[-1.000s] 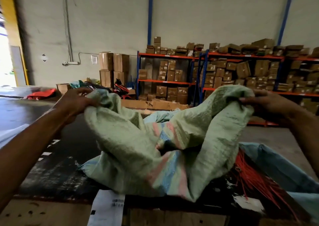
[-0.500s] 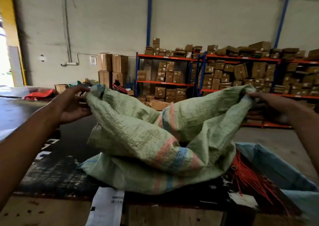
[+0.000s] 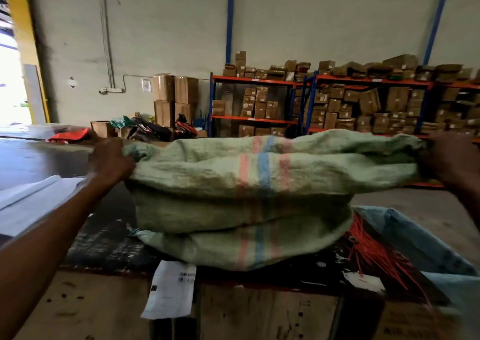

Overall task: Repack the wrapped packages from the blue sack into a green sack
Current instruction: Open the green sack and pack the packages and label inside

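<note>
A pale green woven sack [image 3: 197,210] with pink and blue stripes lies slumped on the dark table top [image 3: 98,246] in front of me. Its mouth is pulled out wide and taut. My left hand [image 3: 110,160] grips the left end of the rim, and my right hand [image 3: 450,158] grips the right end. The blue sack [image 3: 426,246] sits low at the right, partly behind the green one, with a bundle of red-orange ties [image 3: 374,259] spilling at its edge. No wrapped packages are visible.
A printed paper label [image 3: 170,290] hangs over the table's front edge. White sheets [image 3: 31,199] lie at the left. Behind stand orange and blue shelf racks [image 3: 306,101] full of cardboard boxes, stacked cartons [image 3: 174,98] and floor clutter [image 3: 145,128].
My two hands have moved apart, stretching the green sack's mouth from a loose bunched fold into a wide straight band. The right hand went further right.
</note>
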{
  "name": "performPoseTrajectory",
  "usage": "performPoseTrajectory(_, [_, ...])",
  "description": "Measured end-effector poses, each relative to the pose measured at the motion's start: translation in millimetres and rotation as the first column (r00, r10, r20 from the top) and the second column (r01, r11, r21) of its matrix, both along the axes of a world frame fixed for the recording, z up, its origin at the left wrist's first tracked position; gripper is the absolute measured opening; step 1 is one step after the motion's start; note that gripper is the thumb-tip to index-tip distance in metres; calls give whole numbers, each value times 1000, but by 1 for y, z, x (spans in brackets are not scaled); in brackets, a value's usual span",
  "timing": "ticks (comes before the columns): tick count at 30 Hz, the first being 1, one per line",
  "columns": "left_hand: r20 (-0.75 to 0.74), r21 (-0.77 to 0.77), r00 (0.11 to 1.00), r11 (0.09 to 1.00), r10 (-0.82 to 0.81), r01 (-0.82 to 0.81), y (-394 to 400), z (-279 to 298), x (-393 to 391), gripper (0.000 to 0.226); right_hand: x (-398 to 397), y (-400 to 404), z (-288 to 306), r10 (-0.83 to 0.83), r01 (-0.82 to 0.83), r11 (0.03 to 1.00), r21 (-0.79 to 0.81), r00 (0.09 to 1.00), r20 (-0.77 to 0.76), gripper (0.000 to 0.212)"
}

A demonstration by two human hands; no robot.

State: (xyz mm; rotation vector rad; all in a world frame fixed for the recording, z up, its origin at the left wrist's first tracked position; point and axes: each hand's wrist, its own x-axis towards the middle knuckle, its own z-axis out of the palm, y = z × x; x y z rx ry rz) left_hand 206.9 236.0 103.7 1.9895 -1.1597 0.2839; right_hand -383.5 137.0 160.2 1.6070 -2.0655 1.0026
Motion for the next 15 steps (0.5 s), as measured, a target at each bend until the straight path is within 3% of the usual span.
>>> performPoseTrajectory(1, [-89,-10,988,992,-127,127,1,1,-6,40,7,1,1,51,-52,998,17,997,56,42])
performPoseTrajectory(3, [-341,-81,881,944,-329,321,2,9,-25,38,26,2,4,227,-247,968,49,938,260,34])
performPoseTrajectory(5, [-574,-111,729,918,-372,381,0,17,-35,20,41,5,8,309,-441,896,60,714,628,16])
performPoseTrajectory(7, [-743,-148,558,904,-370,402,-2,25,-38,13,50,16,11,283,-562,827,31,463,840,8])
performPoseTrajectory(11, [-853,-349,183,794,-489,497,4,39,-35,12,61,24,14,340,-716,674,-180,84,937,21])
performPoseTrajectory(12, [-843,-424,74,742,-533,519,6,41,-33,26,63,25,13,358,-734,631,-249,-9,934,24])
performPoseTrajectory(13, [-827,-479,-5,700,-562,529,7,42,-32,39,63,24,12,378,-753,592,-286,-54,924,25])
performPoseTrajectory(15, [-791,-529,-49,643,-609,553,8,40,-35,48,72,26,10,420,-802,508,-315,-88,903,20])
